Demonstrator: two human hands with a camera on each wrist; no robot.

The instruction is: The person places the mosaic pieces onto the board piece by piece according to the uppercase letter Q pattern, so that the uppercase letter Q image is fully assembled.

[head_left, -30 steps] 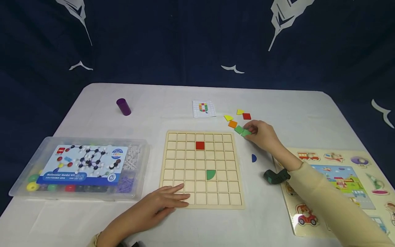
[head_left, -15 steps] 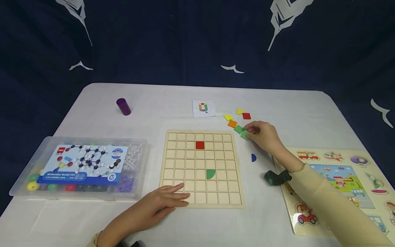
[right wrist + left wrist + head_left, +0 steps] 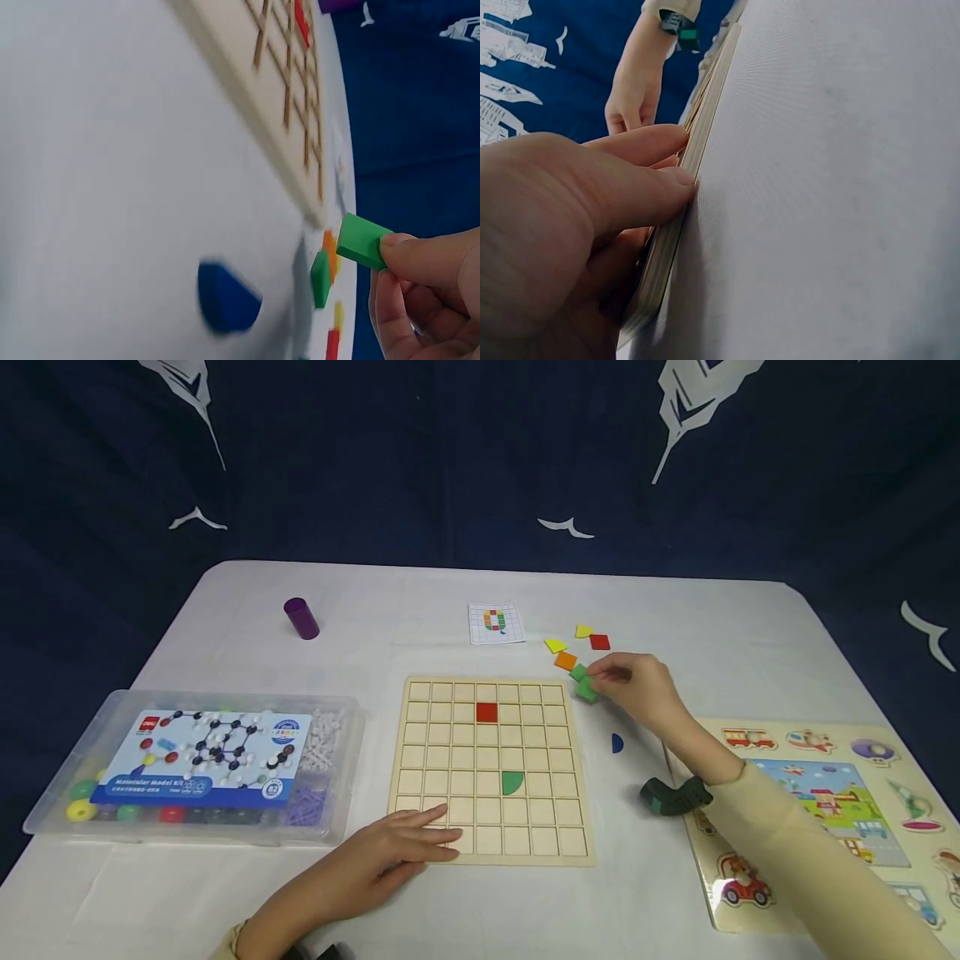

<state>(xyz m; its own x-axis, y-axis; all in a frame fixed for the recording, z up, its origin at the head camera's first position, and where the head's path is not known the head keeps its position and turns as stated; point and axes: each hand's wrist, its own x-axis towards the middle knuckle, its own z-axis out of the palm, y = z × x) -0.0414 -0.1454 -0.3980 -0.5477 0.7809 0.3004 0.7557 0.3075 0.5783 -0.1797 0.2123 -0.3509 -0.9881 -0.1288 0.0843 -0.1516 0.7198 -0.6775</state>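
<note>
My right hand [image 3: 636,689] pinches a green square tile [image 3: 362,241] between thumb and fingers, lifted off the table beside the board's far right corner. Another green tile [image 3: 320,279] lies just beyond it, partly covered by the held one in the head view. My left hand [image 3: 390,856] rests on the near left corner of the wooden grid board [image 3: 489,853], fingers extended over the squares, thumb [image 3: 649,196] against the board's edge. A red square tile [image 3: 486,712] and a green quarter-circle tile [image 3: 512,783] sit in the grid.
Orange [image 3: 566,661], yellow [image 3: 555,646] and red [image 3: 600,642] tiles lie behind the right hand; a blue half-circle [image 3: 617,743] lies nearer. A pattern card [image 3: 497,623] and purple cylinder [image 3: 302,619] stand further back. A molecular model kit [image 3: 198,768] flanks the left, a picture puzzle [image 3: 738,918] the right.
My right hand has picked up the green tile and moved it slightly left, so it now overlaps the other green tile in the head view. The left hand has stayed put.
</note>
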